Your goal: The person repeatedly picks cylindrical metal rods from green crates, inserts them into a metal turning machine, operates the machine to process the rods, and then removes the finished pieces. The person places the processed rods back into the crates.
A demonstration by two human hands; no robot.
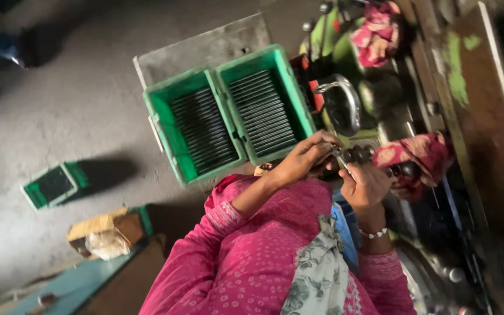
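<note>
My left hand reaches from a pink sleeve, its fingers pinched on the top end of a thin metal rod. My right hand, with a white bead bracelet at the wrist, is curled around the lower end of the same rod. Both hands meet in front of a green machine with a curved metal handle. Just left of my hands, two green plastic crates sit side by side, filled with rows of dark metal rods.
A small green crate and a brown box with a plastic bag lie on the grey floor at the left. Pink cloth is draped on the machine, beside a wooden beam. A blue surface is at bottom left.
</note>
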